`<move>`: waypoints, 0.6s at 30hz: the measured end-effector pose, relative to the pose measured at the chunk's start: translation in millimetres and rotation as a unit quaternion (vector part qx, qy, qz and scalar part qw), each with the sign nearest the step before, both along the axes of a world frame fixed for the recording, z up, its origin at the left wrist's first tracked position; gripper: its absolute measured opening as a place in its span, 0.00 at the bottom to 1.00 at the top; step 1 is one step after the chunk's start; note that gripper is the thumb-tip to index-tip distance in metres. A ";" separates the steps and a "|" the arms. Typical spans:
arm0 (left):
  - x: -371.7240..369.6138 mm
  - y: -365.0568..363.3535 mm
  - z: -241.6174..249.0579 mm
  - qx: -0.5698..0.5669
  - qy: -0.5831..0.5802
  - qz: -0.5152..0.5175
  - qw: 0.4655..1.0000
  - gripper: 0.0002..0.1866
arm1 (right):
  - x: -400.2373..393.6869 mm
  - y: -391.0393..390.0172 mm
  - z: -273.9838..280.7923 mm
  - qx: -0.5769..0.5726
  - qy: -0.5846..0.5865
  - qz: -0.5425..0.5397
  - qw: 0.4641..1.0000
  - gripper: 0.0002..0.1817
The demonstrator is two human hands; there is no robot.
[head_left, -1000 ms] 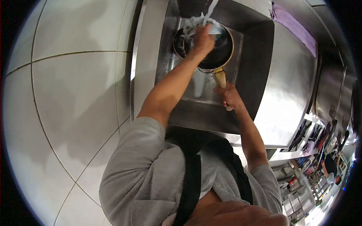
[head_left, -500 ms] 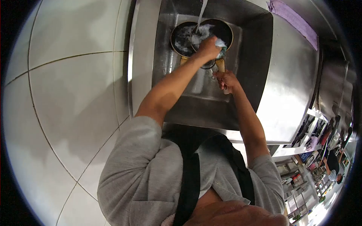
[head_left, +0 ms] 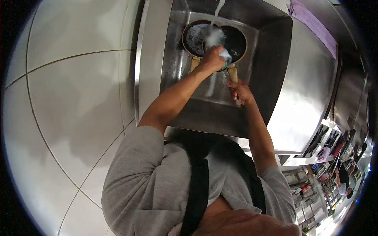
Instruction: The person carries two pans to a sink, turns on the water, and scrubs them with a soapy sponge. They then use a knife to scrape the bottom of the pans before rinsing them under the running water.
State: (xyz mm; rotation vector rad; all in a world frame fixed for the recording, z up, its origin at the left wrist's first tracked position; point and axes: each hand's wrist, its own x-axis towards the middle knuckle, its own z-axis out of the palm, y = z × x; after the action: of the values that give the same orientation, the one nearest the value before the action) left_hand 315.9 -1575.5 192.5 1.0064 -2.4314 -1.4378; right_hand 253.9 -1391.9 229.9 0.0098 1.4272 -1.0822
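Observation:
Two dark round pans lie in the metal sink (head_left: 208, 103), the right pan (head_left: 237, 45) overlapping the left pan (head_left: 193, 37). Water falls from above onto the pans, where white foam shows. My left hand (head_left: 212, 59) is closed on a pale blue and green scrubbing cloth (head_left: 225, 56) at the near edge of the right pan. The right pan's wooden handle (head_left: 233, 74) is in the grip of my right hand (head_left: 242, 93). Another wooden handle (head_left: 195, 63), on the left pan, shows beside my left wrist.
A metal counter (head_left: 305, 86) adjoins the sink on the right, with a purple cloth (head_left: 313, 23) along its back edge. Large white tiles (head_left: 75, 106) fill the left side. Shelves with kitchen items and another person (head_left: 343, 179) appear at the far right.
My left hand and the cloth have moved from over the right pan down toward its near edge. The sink and pans sit slightly farther right in view.

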 end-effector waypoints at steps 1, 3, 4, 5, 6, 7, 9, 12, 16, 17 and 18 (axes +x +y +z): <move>3.9 -1.1 2.7 -0.032 -0.018 -0.031 0.999 0.21 | 6.0 3.8 1.2 -0.016 -0.036 -0.017 0.999 0.13; 7.3 -5.9 13.6 -0.095 -0.051 -0.089 0.990 0.21 | 8.3 8.1 9.2 -0.010 -0.051 -0.034 0.998 0.10; 11.7 -7.6 8.9 -0.166 -0.080 -0.159 0.970 0.22 | 9.6 12.4 17.6 -0.003 -0.059 -0.039 0.998 0.09; 10.7 -15.4 3.6 -0.193 -0.111 -0.145 0.964 0.22 | 13.0 15.6 28.8 0.007 -0.036 -0.019 0.999 0.09; 4.1 -29.2 2.5 -0.222 -0.140 -0.132 0.956 0.22 | 17.1 15.8 41.1 0.015 -0.010 0.000 1.000 0.09; -4.6 -41.9 -1.5 -0.248 -0.169 -0.119 0.946 0.22 | 20.6 16.1 49.0 0.024 0.016 0.019 0.999 0.09; -24.0 -52.5 -17.6 -0.218 -0.080 -0.036 0.972 0.21 | 28.1 16.4 43.9 0.006 -0.018 -0.005 1.000 0.09; -56.1 -24.1 -11.7 -0.152 0.088 -0.006 0.984 0.20 | 28.3 10.6 44.0 0.000 -0.046 -0.025 0.999 0.09; -44.3 0.4 0.8 -0.108 0.095 -0.204 0.968 0.21 | 16.2 11.7 39.2 -0.018 -0.016 -0.063 0.998 0.09; -40.1 -8.4 1.3 -0.122 0.031 -0.222 0.967 0.22 | 13.0 12.8 39.5 -0.017 -0.033 -0.084 0.996 0.09; -35.6 -20.2 5.4 -0.136 -0.034 -0.239 0.961 0.23 | 10.9 13.6 40.4 -0.017 -0.050 -0.107 0.993 0.09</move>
State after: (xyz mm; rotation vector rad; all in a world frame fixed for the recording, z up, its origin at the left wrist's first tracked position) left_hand 280.3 -1595.7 198.0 0.4297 -2.9567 -1.1375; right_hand 264.8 -1378.3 270.2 0.1949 1.3388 -1.2631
